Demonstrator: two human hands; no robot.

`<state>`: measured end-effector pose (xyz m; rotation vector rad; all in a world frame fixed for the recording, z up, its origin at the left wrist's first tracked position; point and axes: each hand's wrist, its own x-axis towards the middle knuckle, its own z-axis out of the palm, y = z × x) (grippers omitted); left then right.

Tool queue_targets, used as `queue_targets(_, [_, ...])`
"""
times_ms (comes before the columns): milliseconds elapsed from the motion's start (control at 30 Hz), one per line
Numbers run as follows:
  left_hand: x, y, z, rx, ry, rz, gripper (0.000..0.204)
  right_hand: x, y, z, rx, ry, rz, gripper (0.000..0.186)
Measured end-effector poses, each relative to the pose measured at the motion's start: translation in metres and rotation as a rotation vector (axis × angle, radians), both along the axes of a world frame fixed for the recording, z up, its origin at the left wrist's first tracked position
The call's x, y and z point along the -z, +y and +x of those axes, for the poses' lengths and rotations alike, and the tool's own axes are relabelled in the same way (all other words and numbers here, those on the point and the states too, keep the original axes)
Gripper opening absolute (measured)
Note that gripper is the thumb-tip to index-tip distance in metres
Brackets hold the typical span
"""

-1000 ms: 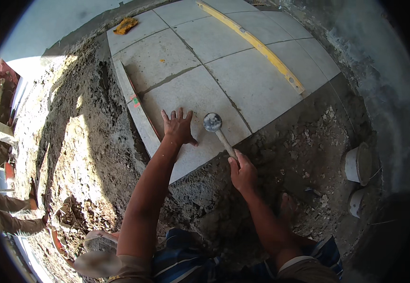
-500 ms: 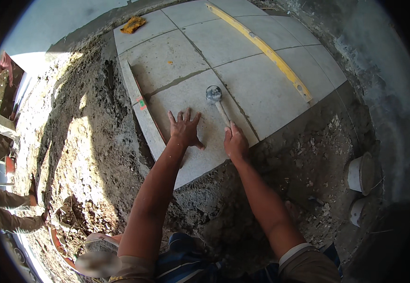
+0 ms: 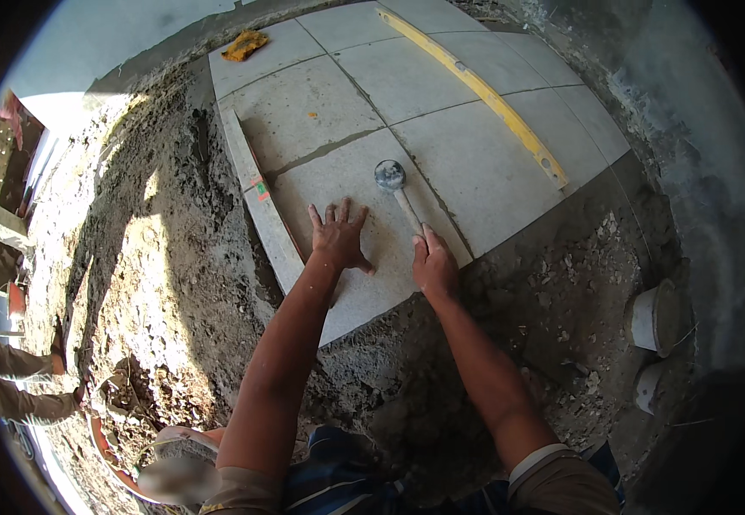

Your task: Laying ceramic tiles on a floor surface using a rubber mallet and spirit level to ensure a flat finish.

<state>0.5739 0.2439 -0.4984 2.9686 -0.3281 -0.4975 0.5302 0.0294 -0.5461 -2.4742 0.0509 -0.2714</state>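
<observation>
Fingers spread, my left hand (image 3: 338, 236) lies flat on a pale floor tile (image 3: 321, 193) at the near corner of the tiled area. My right hand (image 3: 436, 266) is wrapped round the handle of a rubber mallet (image 3: 390, 175), whose round dark head with whitish smears is over the same tile. Whether the head touches the tile I cannot tell. Along the tile's left edge, beside my left hand, lies a long straight bar (image 3: 261, 193) with a red and green mark.
A yellow spirit level (image 3: 492, 99) lies across the tiles at the right. An orange-yellow rag (image 3: 244, 45) sits on the far left tile. Rough mortar (image 3: 158, 232) borders the tiles. Two white buckets (image 3: 655, 318) stand at right; another person's legs (image 3: 29, 378) show at left.
The mallet and my right hand have shifted very slightly in the picture. My left hand stays spread on the tile.
</observation>
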Motion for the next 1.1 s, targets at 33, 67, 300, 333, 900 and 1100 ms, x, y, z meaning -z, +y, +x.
queue_targets(33, [0.000, 0.000, -0.001, -0.004, 0.002, 0.000, 0.138, -0.003, 0.002, 0.000, -0.004, 0.002, 0.000, 0.044])
queue_targets(67, [-0.001, 0.001, -0.001, -0.002, -0.008, 0.002, 0.138, -0.006, 0.004, 0.002, 0.006, 0.030, -0.005, 0.044])
queue_targets(300, [-0.002, -0.001, 0.000, 0.002, -0.005, 0.018, 0.138, -0.014, 0.007, 0.024, 0.023, 0.163, -0.106, 0.042])
queue_targets(333, [-0.002, 0.002, -0.001, -0.010, -0.002, 0.024, 0.138, -0.018, 0.010, 0.025, 0.011, 0.165, -0.101, 0.042])
queue_targets(900, [0.001, 0.163, -0.085, -0.806, -0.723, -0.667, 0.057, -0.018, 0.043, 0.047, 0.063, 0.014, -0.055, 0.040])
queue_targets(1100, [0.104, 0.216, -0.161, -1.241, -0.557, -0.095, 0.070, -0.016, 0.062, 0.070, 0.051, 0.042, -0.079, 0.040])
